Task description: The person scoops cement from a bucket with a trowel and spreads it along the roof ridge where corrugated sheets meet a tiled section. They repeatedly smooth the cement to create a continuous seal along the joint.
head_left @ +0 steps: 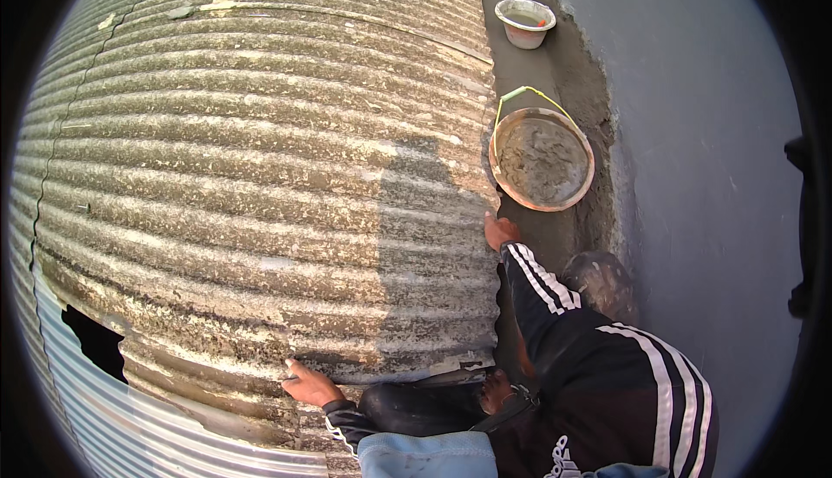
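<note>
Weathered grey-brown corrugated roofing (251, 183) fills the left and middle of the head view, its ridges running across from side to side. The left hand (314, 385) lies on it near the lower edge, one finger stretched forward; its grip looks loosely curled, but whether it has hold of the sheet I cannot tell. The right hand (502, 232) is at the right-hand rim of the same roofing, fingers bent; how closed that grip is, or whether it pinches the rim, cannot be told either.

Just beyond the right hand stands a round bucket (542, 162) of wet grey mortar (543, 159), its handle raised toward the far side. Farther up is a smaller pale tub (525, 24) with greyish liquid and something orange inside. Both are on the narrow cement strip (526, 68) between the roofing and a smooth blue-grey wall (711, 157).

At lower left, a dark hole (95, 342) lies beside pale bluish corrugated sheeting (173, 426). The person's shadow (425, 253) falls across the roofing.
</note>
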`<state>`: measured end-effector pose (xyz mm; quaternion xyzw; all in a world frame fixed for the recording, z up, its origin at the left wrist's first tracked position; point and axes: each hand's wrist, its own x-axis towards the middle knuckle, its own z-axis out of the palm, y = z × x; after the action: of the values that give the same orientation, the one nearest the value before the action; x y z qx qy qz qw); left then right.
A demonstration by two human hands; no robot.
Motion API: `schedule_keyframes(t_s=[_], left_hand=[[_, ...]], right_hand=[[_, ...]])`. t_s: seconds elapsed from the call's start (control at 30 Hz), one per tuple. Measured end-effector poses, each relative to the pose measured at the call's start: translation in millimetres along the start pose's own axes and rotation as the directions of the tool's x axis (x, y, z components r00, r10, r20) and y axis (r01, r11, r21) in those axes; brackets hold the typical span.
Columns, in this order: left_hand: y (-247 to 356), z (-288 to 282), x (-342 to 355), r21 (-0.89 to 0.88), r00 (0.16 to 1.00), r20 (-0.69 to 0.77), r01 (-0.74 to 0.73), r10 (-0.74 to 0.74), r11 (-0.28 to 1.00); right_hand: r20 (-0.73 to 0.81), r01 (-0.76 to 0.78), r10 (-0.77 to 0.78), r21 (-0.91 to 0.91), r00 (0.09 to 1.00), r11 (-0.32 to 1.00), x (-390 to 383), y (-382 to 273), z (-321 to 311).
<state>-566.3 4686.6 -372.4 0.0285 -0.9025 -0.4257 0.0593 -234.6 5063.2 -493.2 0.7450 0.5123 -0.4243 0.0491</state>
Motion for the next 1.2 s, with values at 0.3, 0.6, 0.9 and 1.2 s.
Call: schedule_keyframes(t_s=[0.3,0.6,0.9,1.2], left_hand=[[13.3,1.4,-4.9,0.259,0.998,-0.054,0.042,-0.029,0.965],[16.2,-2.2,-9.0,0.276,0.999,-0.019,0.044,-0.040,0.960],[18.9,-8.2,-3.8,0.282,0.993,0.084,0.058,-0.085,0.958],[-13.1,-9.2,25.5,0.159,0.985,0.175,-0.031,0.003,0.987]], right_hand=[[0.013,0.020,-0.022,0.080,1.000,0.997,-17.1,1.6,-9.3],[0.143,-0.014,0.024,-0.066,0.989,0.998,23.1,-17.1,1.6],[0.322,0.270,-0.192,-0.216,0.927,0.938,-6.1,-43.0,4.0],[0.020,0.540,-0.542,-0.119,0.840,0.833,-79.1,-104.1,-145.6]])
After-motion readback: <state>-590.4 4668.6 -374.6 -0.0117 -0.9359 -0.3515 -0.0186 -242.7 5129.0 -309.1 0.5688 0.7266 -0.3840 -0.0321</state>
